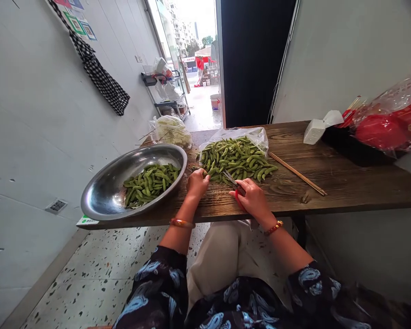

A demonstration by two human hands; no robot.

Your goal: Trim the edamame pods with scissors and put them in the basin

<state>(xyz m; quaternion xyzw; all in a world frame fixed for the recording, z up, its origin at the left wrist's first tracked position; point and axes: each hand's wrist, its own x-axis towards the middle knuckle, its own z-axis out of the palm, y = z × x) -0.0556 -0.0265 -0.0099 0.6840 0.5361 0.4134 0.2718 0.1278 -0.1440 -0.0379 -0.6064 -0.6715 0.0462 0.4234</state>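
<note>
My right hand is closed around the red handles of a pair of scissors, whose blades point up and left at the pile. Close by on the left, my left hand pinches a green edamame pod between its fingertips. In front of both hands a heap of edamame pods spreads out of a clear plastic bag onto the wooden table. To the left stands a wide steel bowl, tilted toward me, with more pods lying in its lower right part.
Thin wooden sticks lie right of the heap on the table. Behind the bowl sits a bag of pale green stuff. At the right are a tissue pack and a black tray with red packages. A cart stands near the doorway.
</note>
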